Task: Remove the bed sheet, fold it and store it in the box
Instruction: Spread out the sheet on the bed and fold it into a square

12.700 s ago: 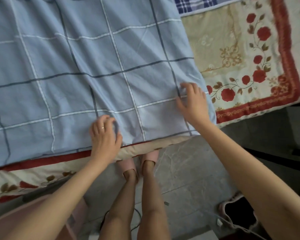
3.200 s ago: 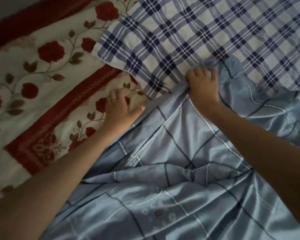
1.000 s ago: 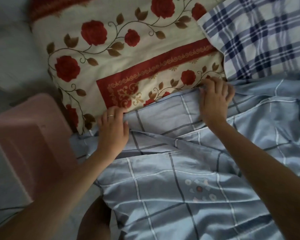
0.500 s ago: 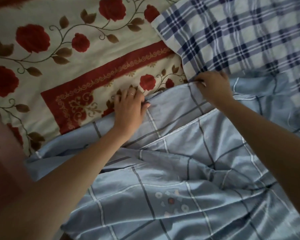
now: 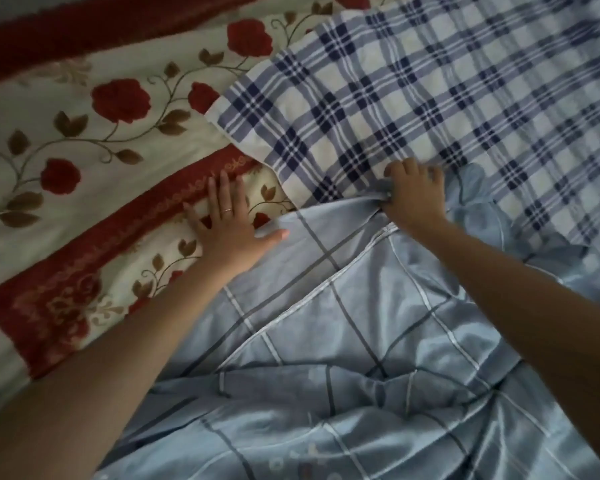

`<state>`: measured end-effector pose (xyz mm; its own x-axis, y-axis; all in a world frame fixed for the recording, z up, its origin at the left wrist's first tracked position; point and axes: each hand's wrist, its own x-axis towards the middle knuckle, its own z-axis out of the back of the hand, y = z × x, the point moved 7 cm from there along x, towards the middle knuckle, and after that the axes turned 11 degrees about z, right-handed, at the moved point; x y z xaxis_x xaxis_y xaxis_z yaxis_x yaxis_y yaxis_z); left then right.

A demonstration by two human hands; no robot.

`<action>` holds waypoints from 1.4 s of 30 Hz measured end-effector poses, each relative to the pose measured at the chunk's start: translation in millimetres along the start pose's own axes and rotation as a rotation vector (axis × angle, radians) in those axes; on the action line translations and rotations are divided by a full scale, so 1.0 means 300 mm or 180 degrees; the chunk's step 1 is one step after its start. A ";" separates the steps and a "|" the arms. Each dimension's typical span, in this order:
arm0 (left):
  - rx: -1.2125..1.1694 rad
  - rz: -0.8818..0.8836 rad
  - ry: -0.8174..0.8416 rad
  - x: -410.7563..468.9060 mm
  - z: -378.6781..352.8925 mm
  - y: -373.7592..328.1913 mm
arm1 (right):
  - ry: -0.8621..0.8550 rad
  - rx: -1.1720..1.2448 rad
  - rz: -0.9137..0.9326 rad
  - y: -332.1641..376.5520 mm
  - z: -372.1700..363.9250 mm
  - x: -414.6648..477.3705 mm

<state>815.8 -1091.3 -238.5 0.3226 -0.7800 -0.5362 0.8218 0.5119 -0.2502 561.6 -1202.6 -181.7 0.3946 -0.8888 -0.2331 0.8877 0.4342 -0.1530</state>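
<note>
Foreground: the bed sheet (image 5: 360, 358), pale blue with a thin grid, lies on the bed in loose, crumpled folds close to the body.
Sheet's reach: it runs away from the person and narrows to a far edge between the two hands.
Left hand (image 5: 229, 223): lies flat, palm down, with its fingers spread. It rests mostly on the floral blanket (image 5: 83, 140), and only the thumb touches the sheet's edge. This grip holds nothing.
Right hand (image 5: 416, 192): its fingers are curled over and bunch the sheet's far edge, just where it meets the checked cloth (image 5: 430, 98). This grip is pinching fabric.
Key relation: the whole sheet lies on the near side of both hands, so any pull comes toward the body. The far edge runs left to right between the hands and rises slightly to the right. The right hand is on it, while the left is beside it and would have to shift a little right to take hold.
Beyond the hands: the floral blanket spreads left and away, and the checked cloth covers the upper right.
Box: not in view.
Stage, as a judgement: the sheet is being gathered off the bed, folding has not begun, and the loose folds could snag or trail when pulled.
</note>
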 end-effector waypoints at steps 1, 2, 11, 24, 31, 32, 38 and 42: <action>-0.0076 0.0254 0.0254 0.030 0.007 -0.032 | 0.0031 0.0043 -0.0146 -0.051 0.002 0.001; -0.0135 0.0431 0.0439 0.057 0.015 -0.070 | -0.0007 0.0097 -0.0277 -0.110 0.015 0.001; 0.0411 0.0974 0.0945 0.078 -0.028 -0.144 | -0.0523 0.0500 -0.1440 -0.475 0.075 0.003; 0.0597 0.1041 0.0911 0.097 -0.021 -0.178 | -0.0192 0.0871 0.0370 -0.021 -0.051 -0.059; 0.0695 0.1003 0.0860 0.118 -0.040 -0.169 | 0.0557 0.1393 -0.1128 -0.443 -0.200 0.200; 0.0689 0.0999 0.0866 0.120 -0.040 -0.175 | 0.0320 0.1548 -0.1386 -0.456 -0.166 0.235; 0.0640 0.0965 0.0657 0.090 -0.014 -0.205 | -0.0965 0.1092 0.0693 0.073 0.029 -0.022; 0.0632 0.1070 0.0467 0.102 0.016 -0.204 | -0.0561 0.0132 0.2456 0.158 -0.192 -0.482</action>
<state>777.8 -1148.2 -235.7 0.5299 -0.5143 -0.6744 0.7614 0.6387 0.1111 532.9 -1045.2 -210.4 0.9309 -0.3505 -0.1026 0.3548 0.9346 0.0267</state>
